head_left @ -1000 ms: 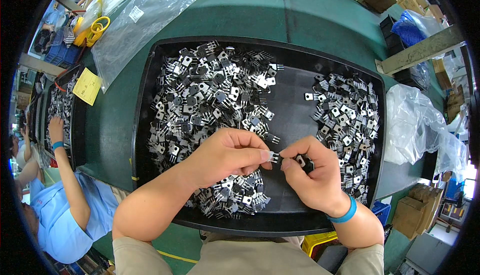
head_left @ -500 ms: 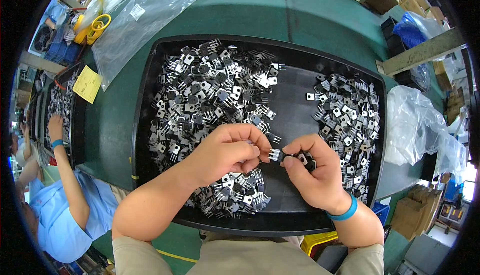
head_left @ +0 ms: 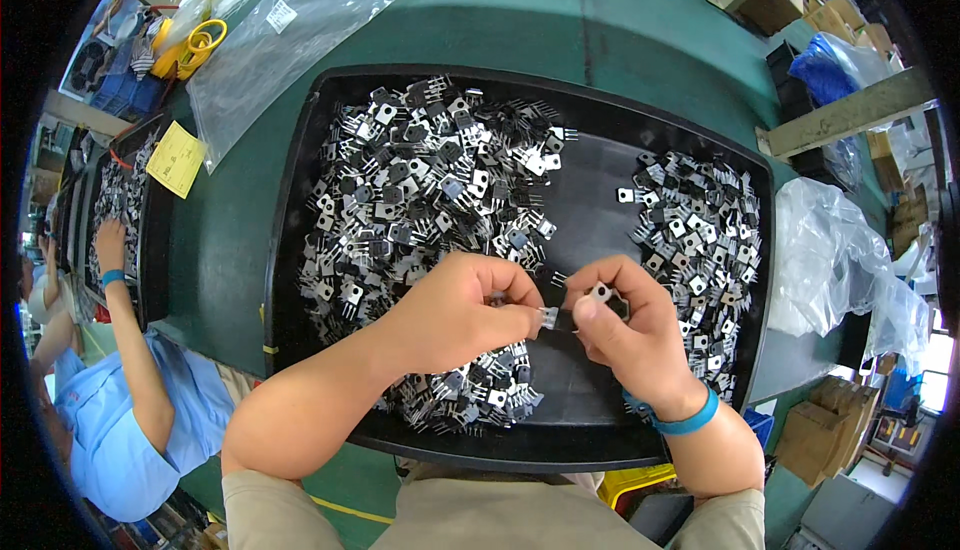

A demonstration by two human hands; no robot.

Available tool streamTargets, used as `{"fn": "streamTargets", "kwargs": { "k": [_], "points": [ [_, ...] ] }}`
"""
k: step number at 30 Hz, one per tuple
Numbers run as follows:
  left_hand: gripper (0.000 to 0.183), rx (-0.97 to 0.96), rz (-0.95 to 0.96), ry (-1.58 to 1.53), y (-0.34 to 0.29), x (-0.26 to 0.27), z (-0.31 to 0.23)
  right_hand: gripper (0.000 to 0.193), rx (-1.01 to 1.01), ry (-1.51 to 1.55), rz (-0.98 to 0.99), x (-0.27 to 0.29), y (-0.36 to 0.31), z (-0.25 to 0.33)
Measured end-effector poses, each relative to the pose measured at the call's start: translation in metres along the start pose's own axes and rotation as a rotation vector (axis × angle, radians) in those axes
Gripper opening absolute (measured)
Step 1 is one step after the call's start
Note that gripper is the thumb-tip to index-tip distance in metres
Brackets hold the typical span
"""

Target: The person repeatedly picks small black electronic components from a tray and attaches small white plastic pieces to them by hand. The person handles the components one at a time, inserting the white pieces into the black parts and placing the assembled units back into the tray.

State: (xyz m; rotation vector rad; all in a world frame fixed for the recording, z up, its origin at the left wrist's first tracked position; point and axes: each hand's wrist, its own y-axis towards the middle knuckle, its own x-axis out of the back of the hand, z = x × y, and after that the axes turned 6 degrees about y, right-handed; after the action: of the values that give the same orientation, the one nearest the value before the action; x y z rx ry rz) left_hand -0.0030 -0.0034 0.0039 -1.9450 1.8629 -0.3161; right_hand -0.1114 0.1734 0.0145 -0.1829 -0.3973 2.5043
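Observation:
My left hand (head_left: 468,308) is closed, with its thumb and fingertips at the silver legs of a power transistor (head_left: 551,318). The black body of that part reaches to the thumb of my right hand (head_left: 640,342), which is closed and also holds a few more transistors, one showing its silver back (head_left: 601,292) beside the fingers. How many lie in the right palm is hidden. Both hands hover over a black tray (head_left: 540,450). A large heap of loose transistors (head_left: 400,190) fills its left side, and a smaller pile (head_left: 695,230) lies along its right side.
The tray stands on a green table (head_left: 500,20). Clear plastic bags lie at the back left (head_left: 300,25) and right (head_left: 825,250). A yellow paper slip (head_left: 176,158) is at the left, where a co-worker's hand (head_left: 110,245) reaches into another tray. A metal beam (head_left: 850,110) stands right.
My left fingertips have closed in on the transistor's legs, and the hands are nearer each other. My right hand has turned slightly, with a silver-backed transistor now showing by its fingers.

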Motion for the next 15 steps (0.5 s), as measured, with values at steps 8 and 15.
{"fn": "streamTargets", "kwargs": {
  "k": [8,15],
  "points": [
    [0.019,-0.106,-0.082,-0.490,0.007,0.007,0.008,0.015,0.147,-0.159,-0.092,0.010,0.019,-0.013],
    [0.015,-0.120,-0.059,-0.469,0.008,0.005,0.008,0.019,0.383,-0.909,-0.092,0.001,0.030,-0.038]
  ]
}}
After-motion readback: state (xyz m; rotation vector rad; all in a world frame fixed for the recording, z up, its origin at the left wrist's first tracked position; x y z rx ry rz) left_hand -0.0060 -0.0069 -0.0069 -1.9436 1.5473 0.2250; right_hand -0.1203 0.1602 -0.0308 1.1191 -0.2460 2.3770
